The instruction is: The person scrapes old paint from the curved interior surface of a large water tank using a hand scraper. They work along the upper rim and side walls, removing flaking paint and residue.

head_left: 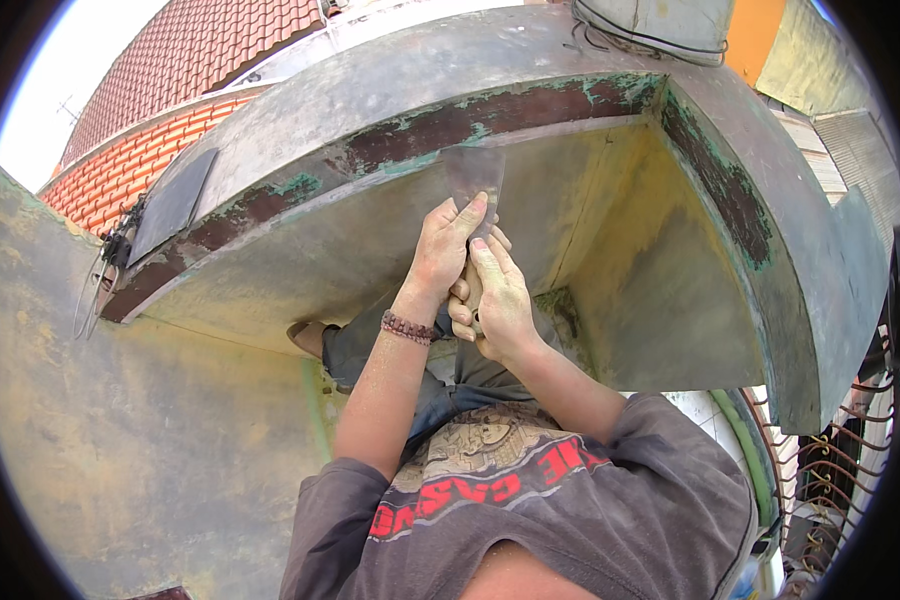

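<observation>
Both of my hands are closed around a scraper (pixel 475 172) with a broad, flat metal blade. My left hand (pixel 444 243), on the arm with a beaded bracelet (pixel 407 327), grips it at the base of the blade, thumb pressed along the metal. Lower down, my right hand (pixel 503 295) wraps its handle, which the fingers mostly hide. The blade's tip touches or lies just in front of the lower part of a painted concrete edge band (pixel 410 138). Dark brown paint there is flaked, with green patches showing. Pale dust coats my fingers.
The curved grey concrete overhang (pixel 370 75) carries the band, which turns a corner and runs down the right side (pixel 720 185). A dark flat panel (pixel 173 205) with cables sits at its left end. Curled metal bars (pixel 840 470) stand at lower right. Tiled roofs (pixel 185 75) rise beyond.
</observation>
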The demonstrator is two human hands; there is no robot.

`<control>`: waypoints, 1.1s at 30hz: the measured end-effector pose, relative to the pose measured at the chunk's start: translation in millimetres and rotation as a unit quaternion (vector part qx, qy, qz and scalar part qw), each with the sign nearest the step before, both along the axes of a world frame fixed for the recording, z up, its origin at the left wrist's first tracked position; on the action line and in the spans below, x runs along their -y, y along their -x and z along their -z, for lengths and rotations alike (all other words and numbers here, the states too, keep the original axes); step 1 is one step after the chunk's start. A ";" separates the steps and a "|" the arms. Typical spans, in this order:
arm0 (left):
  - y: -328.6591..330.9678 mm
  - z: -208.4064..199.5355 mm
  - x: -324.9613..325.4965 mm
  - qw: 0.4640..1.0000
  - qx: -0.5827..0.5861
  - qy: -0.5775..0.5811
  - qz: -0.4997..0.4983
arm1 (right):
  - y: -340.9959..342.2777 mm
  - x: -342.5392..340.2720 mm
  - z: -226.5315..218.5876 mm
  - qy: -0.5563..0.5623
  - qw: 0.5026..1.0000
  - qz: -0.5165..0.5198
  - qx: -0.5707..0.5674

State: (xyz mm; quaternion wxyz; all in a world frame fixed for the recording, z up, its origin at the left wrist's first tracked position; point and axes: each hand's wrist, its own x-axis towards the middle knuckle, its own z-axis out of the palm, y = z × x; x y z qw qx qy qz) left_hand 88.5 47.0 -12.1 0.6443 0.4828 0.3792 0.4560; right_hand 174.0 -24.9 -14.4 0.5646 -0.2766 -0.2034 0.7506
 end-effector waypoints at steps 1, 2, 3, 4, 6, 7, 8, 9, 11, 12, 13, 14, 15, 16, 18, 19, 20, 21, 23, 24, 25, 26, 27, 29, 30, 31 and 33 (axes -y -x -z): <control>-3.9 5.0 0.4 1.000 0.004 -0.011 -0.019 | -4.8 -3.4 8.7 -0.025 0.999 -0.006 0.023; -6.5 11.9 -1.2 0.999 -0.027 -0.032 -0.032 | -10.0 -7.3 16.0 -0.009 1.000 -0.020 0.022; -9.2 20.3 -3.8 0.997 -0.029 -0.049 -0.046 | -14.9 -11.5 24.3 -0.016 0.999 -0.022 0.035; -12.1 28.3 -6.8 0.996 -0.030 -0.066 -0.059 | -19.3 -16.2 32.9 -0.025 0.998 -0.024 0.050; -19.2 29.6 -5.1 0.995 -0.009 -0.068 -0.073 | -21.9 -18.1 33.7 -0.024 0.997 -0.008 0.076; -19.9 31.1 -7.0 0.995 -0.011 -0.073 -0.068 | -22.7 -19.6 34.6 -0.027 0.995 -0.005 0.093; -20.3 33.7 -10.0 0.995 -0.014 -0.078 -0.064 | -23.7 -21.7 35.8 -0.031 0.993 -0.003 0.110; -19.4 35.4 -11.7 0.995 -0.018 -0.082 -0.062 | -23.7 -22.6 36.5 -0.034 0.992 -0.002 0.125; -16.7 41.5 -15.8 0.994 -0.023 -0.088 -0.067 | -16.8 -28.0 49.1 -0.079 0.983 0.037 0.160; -14.6 45.4 -18.5 0.993 -0.027 -0.091 -0.071 | -12.2 -33.1 59.8 -0.101 0.978 0.056 0.175; -12.0 50.8 -22.4 0.990 -0.053 -0.100 -0.084 | -8.8 -42.0 74.6 -0.122 0.973 0.070 0.181; -9.2 57.0 -27.6 0.987 -0.073 -0.111 -0.093 | -5.6 -55.0 92.9 -0.145 0.967 0.087 0.193; -7.5 59.9 -30.7 0.982 -0.099 -0.120 -0.104 | -0.1 -63.5 102.0 -0.168 0.959 0.114 0.198; -6.6 57.6 -32.8 0.981 -0.108 -0.122 -0.108 | 5.3 -72.5 109.7 -0.193 0.950 0.141 0.202; -3.8 55.3 -32.5 0.977 -0.125 -0.123 -0.119 | 16.9 -82.3 116.1 -0.232 0.929 0.191 0.215; -3.0 55.0 -30.0 0.976 -0.130 -0.115 -0.131 | 20.3 -84.6 115.0 -0.249 0.918 0.214 0.222; -2.8 55.2 -25.5 0.974 -0.136 -0.108 -0.143 | 20.0 -85.0 116.6 -0.246 0.922 0.203 0.221; -1.0 56.0 -20.3 0.972 -0.143 -0.101 -0.155 | 18.5 -82.9 120.6 -0.244 0.925 0.191 0.218; 6.5 72.0 -10.5 0.979 -0.122 -0.081 -0.143 | 9.1 -71.2 125.1 -0.201 0.952 0.117 0.198; 9.7 78.6 -5.0 0.982 -0.110 -0.071 -0.138 | -1.6 -58.8 122.6 -0.160 0.969 0.052 0.181; 11.1 82.8 2.7 0.983 -0.121 -0.057 -0.128 | -8.7 -47.0 121.9 -0.116 0.980 -0.013 0.164; 12.2 86.6 9.9 0.983 -0.133 -0.044 -0.117 | -10.2 -37.8 123.7 -0.098 0.980 -0.016 0.173; 12.4 90.8 16.6 0.983 -0.144 -0.027 -0.107 | -10.9 -27.1 126.3 -0.079 0.980 -0.022 0.182; 10.1 91.9 20.8 0.992 -0.091 -0.005 -0.085 | -15.2 -19.4 124.8 -0.069 0.978 -0.040 0.195; 6.5 84.9 22.8 0.994 -0.065 -0.001 -0.087 | -18.2 -15.7 118.1 -0.079 0.976 -0.053 0.198; 3.8 79.1 23.4 0.995 -0.038 0.003 -0.087 | -22.3 -12.6 111.2 -0.088 0.973 -0.064 0.202; 3.9 69.7 20.7 0.995 -0.003 -0.018 -0.102 | -33.6 -12.7 88.4 -0.120 0.969 -0.081 0.198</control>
